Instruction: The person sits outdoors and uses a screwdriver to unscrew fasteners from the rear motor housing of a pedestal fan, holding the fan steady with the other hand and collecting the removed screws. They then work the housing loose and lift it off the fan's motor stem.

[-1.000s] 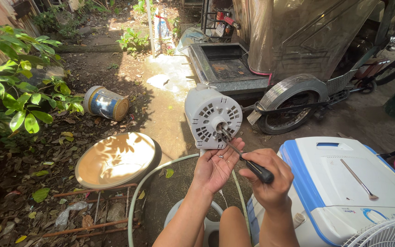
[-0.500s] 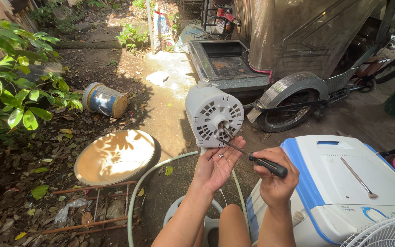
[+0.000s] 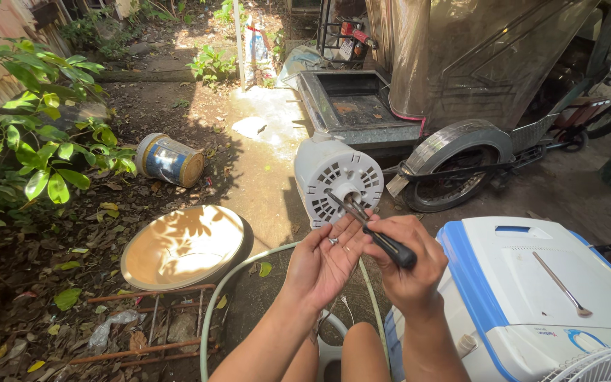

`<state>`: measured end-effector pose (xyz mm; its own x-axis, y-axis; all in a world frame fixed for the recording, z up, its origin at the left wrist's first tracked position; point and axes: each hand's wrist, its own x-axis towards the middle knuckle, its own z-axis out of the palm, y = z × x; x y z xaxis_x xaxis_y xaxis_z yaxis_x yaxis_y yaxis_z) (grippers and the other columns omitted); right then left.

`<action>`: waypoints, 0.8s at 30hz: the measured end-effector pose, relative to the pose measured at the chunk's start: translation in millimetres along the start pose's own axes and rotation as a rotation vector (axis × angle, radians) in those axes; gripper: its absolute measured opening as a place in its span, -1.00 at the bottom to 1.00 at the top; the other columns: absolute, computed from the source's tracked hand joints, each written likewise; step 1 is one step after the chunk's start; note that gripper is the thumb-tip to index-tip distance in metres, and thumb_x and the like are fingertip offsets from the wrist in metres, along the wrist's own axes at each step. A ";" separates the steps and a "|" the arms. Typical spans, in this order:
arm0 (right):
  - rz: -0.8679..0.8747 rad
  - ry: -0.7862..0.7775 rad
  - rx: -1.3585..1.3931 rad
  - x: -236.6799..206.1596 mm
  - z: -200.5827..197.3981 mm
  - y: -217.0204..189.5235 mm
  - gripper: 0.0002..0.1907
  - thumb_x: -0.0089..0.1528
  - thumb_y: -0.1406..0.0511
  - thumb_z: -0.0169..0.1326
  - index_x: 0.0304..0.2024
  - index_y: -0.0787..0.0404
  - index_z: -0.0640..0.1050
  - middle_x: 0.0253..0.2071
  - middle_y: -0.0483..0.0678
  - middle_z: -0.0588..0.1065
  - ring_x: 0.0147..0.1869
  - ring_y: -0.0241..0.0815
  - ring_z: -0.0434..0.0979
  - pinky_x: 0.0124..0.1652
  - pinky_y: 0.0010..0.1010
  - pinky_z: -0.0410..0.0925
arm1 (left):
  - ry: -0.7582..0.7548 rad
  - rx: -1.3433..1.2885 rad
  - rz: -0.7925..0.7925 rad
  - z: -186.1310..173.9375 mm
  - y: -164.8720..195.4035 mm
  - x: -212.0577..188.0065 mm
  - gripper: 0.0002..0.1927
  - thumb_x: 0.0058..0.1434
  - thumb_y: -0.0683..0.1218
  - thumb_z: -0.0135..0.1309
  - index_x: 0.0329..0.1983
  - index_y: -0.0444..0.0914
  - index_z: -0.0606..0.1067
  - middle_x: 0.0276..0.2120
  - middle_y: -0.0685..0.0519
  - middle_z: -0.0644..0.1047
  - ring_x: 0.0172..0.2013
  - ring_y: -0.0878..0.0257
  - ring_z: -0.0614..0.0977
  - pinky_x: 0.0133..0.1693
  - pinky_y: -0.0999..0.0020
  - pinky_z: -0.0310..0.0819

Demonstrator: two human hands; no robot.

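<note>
A white fan motor housing (image 3: 339, 179) with slotted vents and a metal shaft stands upright in front of me. My right hand (image 3: 408, 265) grips a black-handled screwdriver (image 3: 374, 232), its tip pointing up-left toward the housing's centre. My left hand (image 3: 323, 262) is held palm-up just below the housing with the fingers apart. A small metal screw (image 3: 333, 241) rests on its palm. My knee shows between my forearms.
A white and blue plastic appliance lid (image 3: 542, 290) with a metal rod on it lies at right. A round tan basin (image 3: 182, 246), a tipped blue can (image 3: 171, 160), a wire fan-guard ring (image 3: 215, 305), a leafy bush and a sidecar wheel (image 3: 450, 182) surround me on dirt ground.
My right hand has brought the screwdriver up and left, closer to my left palm and the housing. My left hand has turned palm-up, and a screw now lies on it.
</note>
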<state>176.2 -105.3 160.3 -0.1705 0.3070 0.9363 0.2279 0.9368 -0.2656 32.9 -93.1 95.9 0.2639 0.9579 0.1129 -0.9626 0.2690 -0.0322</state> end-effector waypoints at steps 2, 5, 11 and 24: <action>-0.011 -0.052 -0.035 10.5 -2.5 2.1 -0.68 0.28 0.20 0.23 -0.11 0.34 0.54 -0.19 0.01 0.58 -0.15 -0.10 0.63 -0.14 -0.35 0.50 | -0.108 0.010 -0.066 -2.0 4.7 5.9 -0.58 0.46 -0.12 -0.47 0.10 -0.56 0.27 0.05 -0.32 0.45 0.14 -0.12 0.52 0.22 0.01 0.47; -0.012 -0.111 -0.060 22.9 -3.9 4.4 -0.70 0.22 0.25 0.27 -0.14 0.34 0.55 -0.21 0.03 0.57 -0.19 -0.08 0.62 -0.21 -0.37 0.46 | -0.328 -0.015 -0.144 -8.9 12.1 19.1 -0.68 0.53 -0.12 -0.48 -0.16 -0.42 0.27 -0.18 -0.14 0.42 -0.02 -0.02 0.56 0.23 0.00 0.50; -0.043 -0.196 -0.058 39.6 -4.9 4.6 -0.71 0.22 0.27 0.28 -0.16 0.35 0.55 -0.22 0.03 0.57 -0.19 -0.06 0.62 -0.19 -0.36 0.45 | -0.144 0.073 -0.094 -15.6 17.3 28.5 -0.65 0.48 -0.09 -0.49 -0.21 -0.41 0.28 -0.27 -0.09 0.40 -0.09 -0.02 0.58 0.14 -0.01 0.53; 0.002 -0.144 -0.037 22.6 -12.8 6.1 -0.64 0.28 0.16 0.22 -0.13 0.36 0.57 -0.21 0.02 0.58 -0.22 -0.15 0.59 -0.23 -0.44 0.43 | -0.005 0.010 -0.050 -11.6 14.5 23.7 -0.46 0.45 -0.07 -0.50 0.17 -0.65 0.28 0.16 -0.45 0.43 0.21 -0.25 0.48 0.23 -0.08 0.44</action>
<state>186.0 -94.8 182.8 -0.3049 0.3322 0.8926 0.2628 0.9301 -0.2565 25.9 -65.3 86.6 0.3115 0.9427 0.1191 -0.9487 0.3156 -0.0167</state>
